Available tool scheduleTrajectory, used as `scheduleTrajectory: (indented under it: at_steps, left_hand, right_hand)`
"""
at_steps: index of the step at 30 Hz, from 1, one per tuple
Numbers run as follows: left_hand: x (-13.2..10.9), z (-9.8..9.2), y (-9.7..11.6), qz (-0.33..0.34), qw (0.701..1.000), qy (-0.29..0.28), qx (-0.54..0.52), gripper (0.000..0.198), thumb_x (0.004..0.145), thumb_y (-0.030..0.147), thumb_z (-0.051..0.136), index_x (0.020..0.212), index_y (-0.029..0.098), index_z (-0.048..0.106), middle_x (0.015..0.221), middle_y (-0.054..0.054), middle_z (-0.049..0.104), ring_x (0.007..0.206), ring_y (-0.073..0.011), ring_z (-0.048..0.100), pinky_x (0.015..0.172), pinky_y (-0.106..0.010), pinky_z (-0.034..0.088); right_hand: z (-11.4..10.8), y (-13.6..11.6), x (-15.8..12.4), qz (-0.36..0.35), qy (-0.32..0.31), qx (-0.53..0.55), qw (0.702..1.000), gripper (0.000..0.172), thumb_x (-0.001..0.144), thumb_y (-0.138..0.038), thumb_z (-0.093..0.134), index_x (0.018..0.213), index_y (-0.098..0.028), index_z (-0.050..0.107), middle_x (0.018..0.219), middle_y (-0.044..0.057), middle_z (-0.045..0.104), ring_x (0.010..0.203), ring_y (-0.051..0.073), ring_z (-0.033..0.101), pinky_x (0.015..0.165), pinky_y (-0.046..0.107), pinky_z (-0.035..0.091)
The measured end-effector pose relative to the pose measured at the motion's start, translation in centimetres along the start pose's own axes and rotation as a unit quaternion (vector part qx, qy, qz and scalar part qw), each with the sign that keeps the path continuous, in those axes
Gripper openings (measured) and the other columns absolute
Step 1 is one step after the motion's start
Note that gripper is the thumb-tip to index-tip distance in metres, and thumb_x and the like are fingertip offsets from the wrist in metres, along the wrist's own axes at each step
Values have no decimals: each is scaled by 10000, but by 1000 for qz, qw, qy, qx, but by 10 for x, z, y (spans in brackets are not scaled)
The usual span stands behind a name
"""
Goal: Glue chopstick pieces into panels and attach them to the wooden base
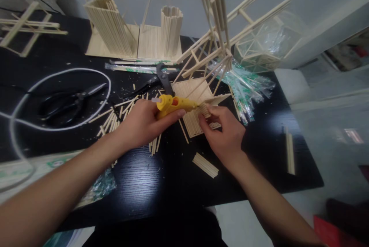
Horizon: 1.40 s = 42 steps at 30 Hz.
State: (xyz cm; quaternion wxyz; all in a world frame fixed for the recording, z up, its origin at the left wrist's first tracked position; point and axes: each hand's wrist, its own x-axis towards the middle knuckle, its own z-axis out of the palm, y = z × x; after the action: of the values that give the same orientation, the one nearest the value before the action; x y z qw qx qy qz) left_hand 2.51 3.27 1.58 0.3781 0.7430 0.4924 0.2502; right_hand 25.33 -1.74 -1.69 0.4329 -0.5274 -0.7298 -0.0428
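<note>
My left hand (147, 124) is wrapped round a yellow hot glue gun (173, 104), a glue stick poking out of its back end. The gun's nozzle points right, at the small panel of wooden sticks (205, 111) pinched in the fingers of my right hand (226, 129). Beneath lies a flat base of sticks (191, 124) glued side by side, partly hidden by my hands. A windmill-like stick model (219, 47) rises behind the base, with bundled sticks on its arms. Nearer to me lies a short raft of sticks (205, 165).
Loose sticks (111, 122) are scattered left of the base. Black scissors (77, 100) lie inside a white cable loop (72, 70). Pliers (164, 79) are behind the gun. Stick models (111, 27) line the back, and plastic wrappers (248, 89) lie at right.
</note>
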Motion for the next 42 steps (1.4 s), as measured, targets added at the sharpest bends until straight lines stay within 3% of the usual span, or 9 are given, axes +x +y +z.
scheduleTrajectory:
  at_steps: [8, 11, 22, 33, 38, 42]
  left_hand:
    - [-1, 0, 2, 14, 985, 8, -174, 414, 942, 565, 652, 840, 173, 735, 568, 23, 564, 488, -98, 474, 452, -231, 363]
    - [-1, -1, 4, 6, 976, 34, -213, 429, 950, 576, 648, 823, 175, 731, 581, 10, 578, 487, -98, 496, 447, -228, 377]
    - [-4, -1, 0, -40, 978, 51, -196, 420, 949, 572, 646, 835, 177, 728, 543, 21, 538, 476, -103, 472, 438, -227, 359]
    - [-6, -4, 0, -62, 975, 58, -207, 466, 952, 593, 644, 838, 148, 722, 560, 24, 529, 504, -87, 463, 464, -221, 343]
    - [-8, -7, -3, -64, 969, 62, -231, 446, 944, 594, 660, 844, 163, 718, 557, 33, 532, 500, -86, 468, 460, -224, 343]
    - [-8, -9, -3, -69, 972, 61, -218, 449, 954, 590, 646, 834, 162, 717, 548, 30, 527, 495, -90, 466, 459, -231, 343]
  right_hand:
    - [0, -2, 1, 18, -4, -8, 1000, 200, 927, -137, 706, 1081, -248, 642, 908, -13, 730, 660, 126, 708, 661, 266, 627]
    - [0, -1, 1, 9, -2, -11, 1000, 187, 934, -133, 689, 1073, -249, 642, 879, -23, 719, 650, 118, 700, 664, 255, 619]
    - [-1, 0, 0, 8, -6, -8, 1000, 212, 944, -161, 685, 1120, -273, 649, 910, -11, 745, 670, 148, 726, 673, 298, 633]
    - [-12, 3, 5, -13, -31, -3, 999, 448, 902, -305, 797, 1299, -252, 597, 1042, 46, 766, 772, 196, 748, 741, 360, 645]
    - [-39, 15, 32, -85, -88, -15, 992, 434, 829, -380, 858, 1182, -278, 627, 1114, 80, 749, 1065, 310, 717, 937, 506, 571]
    - [-51, 24, 59, -92, -225, -15, 970, 572, 776, -426, 884, 1247, -294, 589, 1263, 89, 711, 1227, 354, 643, 1062, 558, 464]
